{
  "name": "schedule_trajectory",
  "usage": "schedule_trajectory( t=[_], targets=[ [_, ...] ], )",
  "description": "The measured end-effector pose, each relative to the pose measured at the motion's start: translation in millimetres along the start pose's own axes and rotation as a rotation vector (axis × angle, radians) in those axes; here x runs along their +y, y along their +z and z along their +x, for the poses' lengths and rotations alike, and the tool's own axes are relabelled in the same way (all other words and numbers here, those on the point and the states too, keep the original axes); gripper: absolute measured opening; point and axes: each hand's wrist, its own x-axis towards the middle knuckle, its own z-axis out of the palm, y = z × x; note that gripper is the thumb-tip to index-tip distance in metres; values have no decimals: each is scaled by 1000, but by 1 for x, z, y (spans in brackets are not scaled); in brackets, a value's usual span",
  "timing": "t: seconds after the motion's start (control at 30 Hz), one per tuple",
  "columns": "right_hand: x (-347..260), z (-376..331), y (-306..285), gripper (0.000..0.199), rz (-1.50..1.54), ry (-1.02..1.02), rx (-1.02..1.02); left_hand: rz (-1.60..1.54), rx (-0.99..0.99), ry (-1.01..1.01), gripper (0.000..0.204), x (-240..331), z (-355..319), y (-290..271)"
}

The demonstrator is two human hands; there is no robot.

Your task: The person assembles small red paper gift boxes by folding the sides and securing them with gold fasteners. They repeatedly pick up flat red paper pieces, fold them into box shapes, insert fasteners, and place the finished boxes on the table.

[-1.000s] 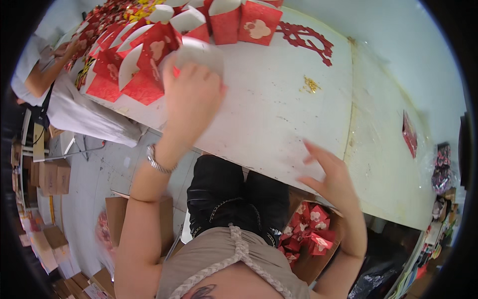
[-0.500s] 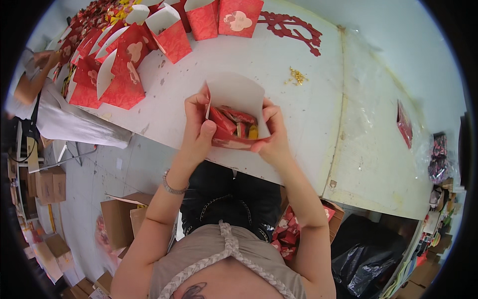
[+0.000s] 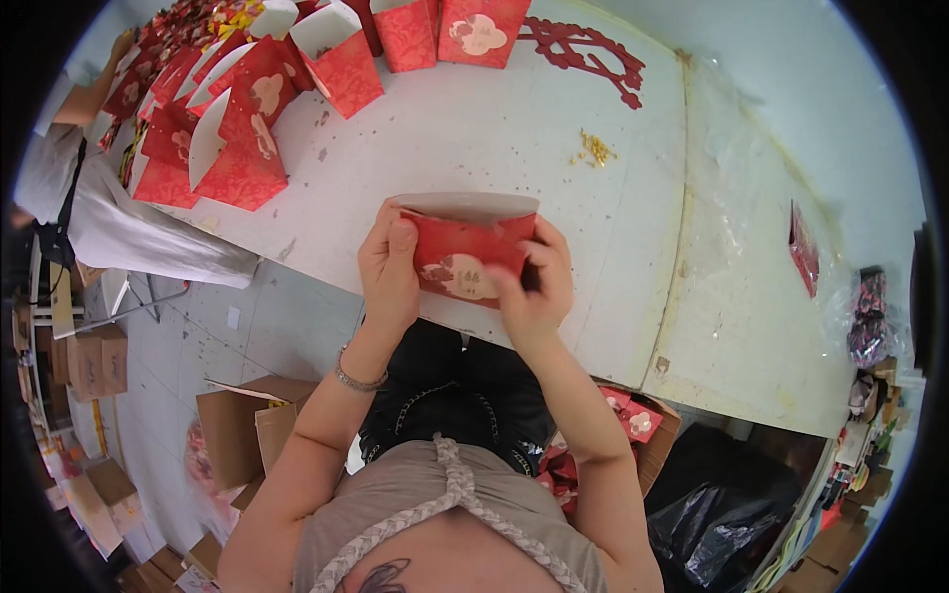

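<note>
A red paper gift box point(image 3: 450, 247) with a pale flower-shaped label is held at the near edge of the table, its printed front turned toward me. Its top flaps are folded inward, the white inside of the rear one still showing, and the contents are hidden. My left hand point(image 3: 388, 272) grips the left side, thumb on the front face. At the right end, my right hand point(image 3: 539, 292) holds the box with curled fingers; its thumb, near the lower front, is smeared by motion.
Several open red boxes point(image 3: 242, 153) stand at the far left. A red cut-out ornament point(image 3: 583, 54) and small gold pieces point(image 3: 595, 150) lie beyond my hands. Another person point(image 3: 129, 222) stands at left. Below the table are a carton of red boxes point(image 3: 643, 420) and a black plastic bag point(image 3: 717, 504).
The box's open top has been folded down, covering the red and yellow packets seen inside before. Its front has tilted up toward me. The other person's arm has moved farther away.
</note>
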Motion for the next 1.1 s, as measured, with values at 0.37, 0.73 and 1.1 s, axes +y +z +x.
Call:
schedule_trajectory(
  t=[0.37,0.73,1.1],
  targets=[
    [-22,24,-11,21,639,539,-7,-27,-53,-212,34,13,19,-4],
    [-15,28,-6,21,410,518,91,-86,-61,-303,30,15,29,5],
    [-8,32,-4,11,-3,324,78,97,-13,-70,15,18,25,19]
  ],
)
